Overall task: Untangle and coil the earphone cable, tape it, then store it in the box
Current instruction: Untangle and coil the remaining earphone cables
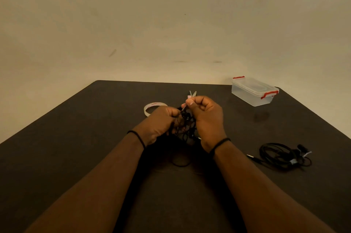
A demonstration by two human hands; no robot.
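**A:** How much room have you got there?

**B:** Loads. The dark table runs wide either side of my arms, far edge up against the wall. The clear box with red clips sits lid-on near the far right corner, well apart from me. The tape roll lies flat just past my left hand, and some scissors peek out behind my right hand.

**A:** And the hands?

**B:** Both curled in tight, held up over the middle of the table. Left grips the tangled black earphone cable; right thumb and forefinger pinch a pale thin bit at the top of it (can't tell what exactly).

**A:** Which way's the cable lying?

**B:** No real axis, it's a clump between my palms, with a loop drooping down to the table towards me. A second cable bundle lies off to my right, plug end pointing left.
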